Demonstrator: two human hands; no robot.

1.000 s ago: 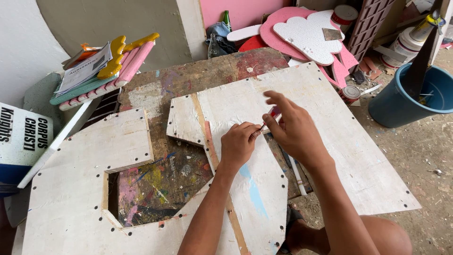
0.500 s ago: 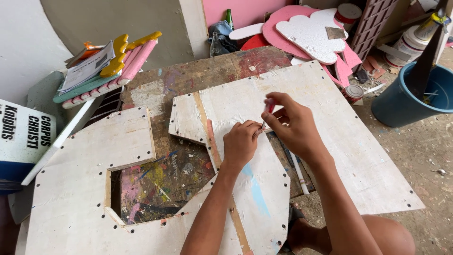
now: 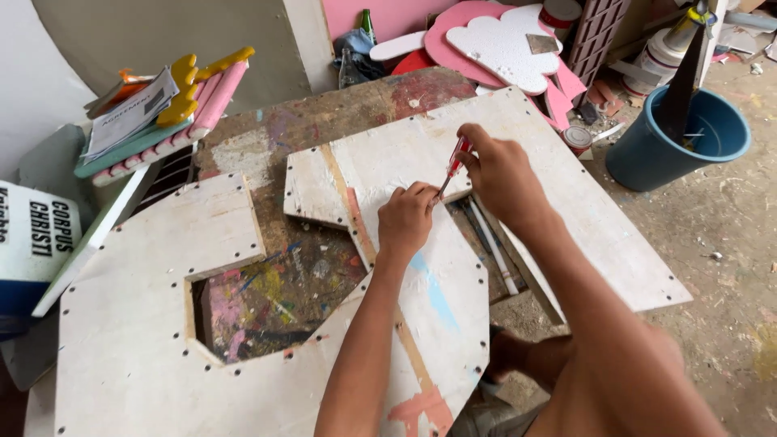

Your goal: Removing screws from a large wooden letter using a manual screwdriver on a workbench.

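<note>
A large white-painted plywood cutout (image 3: 154, 324), shaped like a big letter with small holes along its edges, lies on a paint-stained table (image 3: 267, 291). My right hand (image 3: 506, 174) grips a small red-handled screwdriver (image 3: 453, 166), its tip pointing down at the board. My left hand (image 3: 407, 218) is closed just below the tip, pressing on the board and pinching something too small to make out. Both hands work near the inner edge of the cutout, beside a rectangular opening.
A blue bucket (image 3: 647, 154) with a dark tool in it stands on the floor at the right. Pink and white foam shapes (image 3: 502, 40) lean at the back. A stack of papers and coloured foam pieces (image 3: 158, 109) sits at the left. A printed white sign (image 3: 36, 235) lies at the far left.
My right hand has raised the screwdriver's handle a little. My left hand has stayed closed at the same spot on the board.
</note>
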